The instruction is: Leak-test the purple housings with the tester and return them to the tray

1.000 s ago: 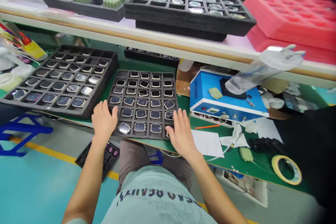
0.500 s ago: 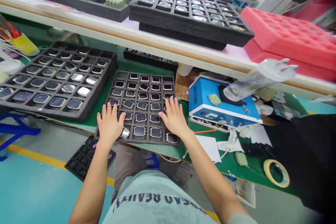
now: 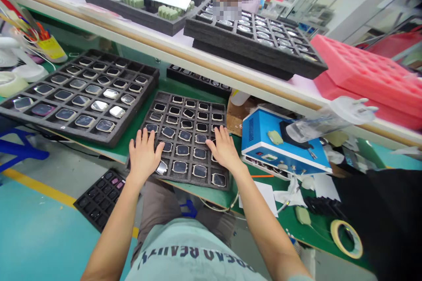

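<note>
A dark foam tray [image 3: 191, 179] lies on the green bench in front of me, its cells filled with square watch faces such as this one [image 3: 180, 167]. Over its left edge my left hand [image 3: 143, 154] lies flat, fingers spread, palm down. My right hand [image 3: 225, 149] rests the same way over the right edge. Neither hand grips anything; both cover a few cells. Left of this tray stands a bigger, deeper foam tray [image 3: 114, 138] with more watch faces, some with bright, reflective fronts.
A blue device box [image 3: 260, 134] stands to the right, with a clear plastic cylinder [image 3: 313, 123] above it. A tape roll [image 3: 346, 239] lies at far right. Across the back runs a shelf [image 3: 158, 55] bearing dark foam trays and pink foam [image 3: 372, 74]. Another small tray [image 3: 99, 197] is down at left.
The view has shifted slightly, so the bench appears lower and further right. Both hands keep their flat, spread pose on the tray's two sides.
</note>
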